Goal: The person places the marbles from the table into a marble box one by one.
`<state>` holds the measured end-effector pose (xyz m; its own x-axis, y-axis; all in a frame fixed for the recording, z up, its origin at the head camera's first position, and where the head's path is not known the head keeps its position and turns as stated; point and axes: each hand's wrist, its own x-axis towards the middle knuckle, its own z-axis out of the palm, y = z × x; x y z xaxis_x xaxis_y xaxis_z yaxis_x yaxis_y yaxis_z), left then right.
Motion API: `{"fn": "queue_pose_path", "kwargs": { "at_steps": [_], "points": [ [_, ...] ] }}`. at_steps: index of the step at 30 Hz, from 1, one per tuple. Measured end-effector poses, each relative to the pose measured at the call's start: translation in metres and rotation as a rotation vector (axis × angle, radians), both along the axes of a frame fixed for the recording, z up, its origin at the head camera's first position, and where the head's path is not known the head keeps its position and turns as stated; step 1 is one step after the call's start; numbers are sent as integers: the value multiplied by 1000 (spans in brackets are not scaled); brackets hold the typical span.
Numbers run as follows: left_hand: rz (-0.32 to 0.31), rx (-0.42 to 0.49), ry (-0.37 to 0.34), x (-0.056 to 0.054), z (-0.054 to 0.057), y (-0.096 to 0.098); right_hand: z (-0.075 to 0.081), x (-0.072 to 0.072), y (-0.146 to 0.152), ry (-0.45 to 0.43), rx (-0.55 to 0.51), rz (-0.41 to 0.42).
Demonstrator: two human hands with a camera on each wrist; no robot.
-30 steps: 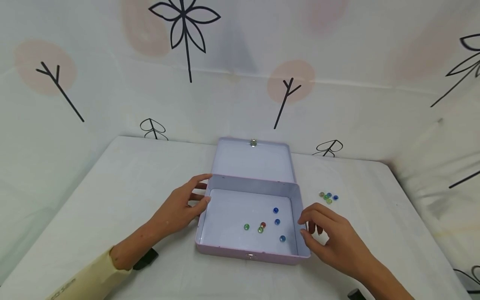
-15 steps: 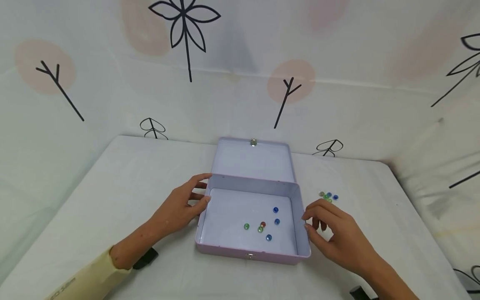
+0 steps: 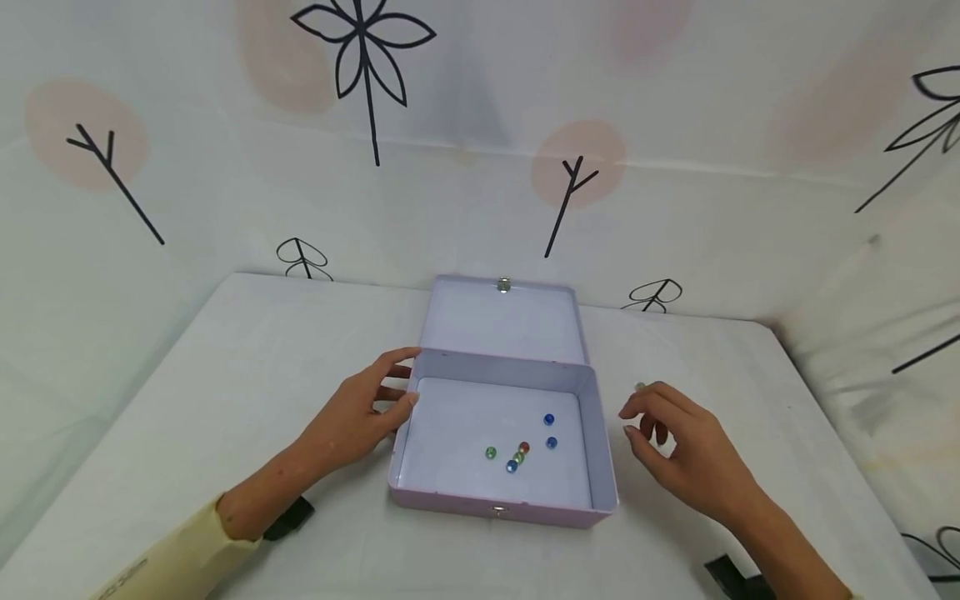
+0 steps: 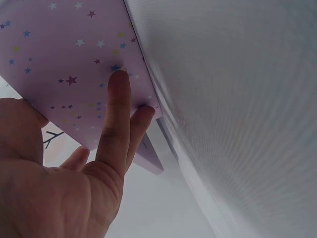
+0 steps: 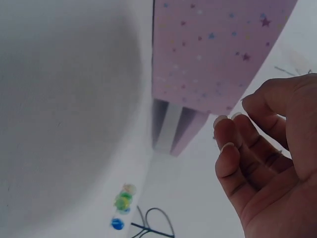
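While my right hand (image 3: 686,450) hangs just outside the box (image 3: 555,516), its fingers are released: loosely curved, thumb and index fingertip apart, no object visible between them. My left hand (image 3: 356,421) is not clenched; thumb and index finger rest at the rim and two straight fingers press the outer wall.

Beyond the right fingers, on the table (image 3: 300,333), I locate a cluster of loose marbles (image 5: 123,201); from the head view the hand covers most of it. Left of the right fingers is the box floor, with six marbles on it. Nearest those fingers are two blue marbles (image 3: 552,442), apart from each other. Farther toward the left fingers, a red marble (image 3: 524,447), a green marble (image 3: 519,458) and a third blue marble (image 3: 512,467) form a close row. Another green marble (image 3: 491,452) lies alone, nearest the left thumb. The lid (image 3: 502,321) lies folded back beyond both sets of fingers.

Step in hand, by my judgement: transfer of marbles from table to box, partly complete, right fingers unloaded. Next move: reach forward to the cluster, pinch one marble, lift it over the near wall, release. Use the left hand as a brace. Caution: marbles probably roll; approach from above.
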<state>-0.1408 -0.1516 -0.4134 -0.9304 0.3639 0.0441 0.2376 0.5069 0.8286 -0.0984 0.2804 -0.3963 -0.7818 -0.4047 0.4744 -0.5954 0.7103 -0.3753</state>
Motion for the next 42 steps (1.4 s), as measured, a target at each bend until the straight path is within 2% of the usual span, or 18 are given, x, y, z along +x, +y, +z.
{"fn": "queue_pose_path", "kwargs": {
  "at_steps": [8, 19, 31, 42],
  "points": [
    [2, -13, 10, -1, 0, 0, -9, -13, 17, 8, -16, -46],
    [-2, -12, 22, -1, 1, -1, -23, -27, 36, 1, 17, -147],
    [1, -11, 19, -1, -1, -1, -33, -30, 49, -74, 50, -237],
    [6, -18, 22, -1, -2, 0, -36, -31, 53, -138, 97, -263]
  ]
}}
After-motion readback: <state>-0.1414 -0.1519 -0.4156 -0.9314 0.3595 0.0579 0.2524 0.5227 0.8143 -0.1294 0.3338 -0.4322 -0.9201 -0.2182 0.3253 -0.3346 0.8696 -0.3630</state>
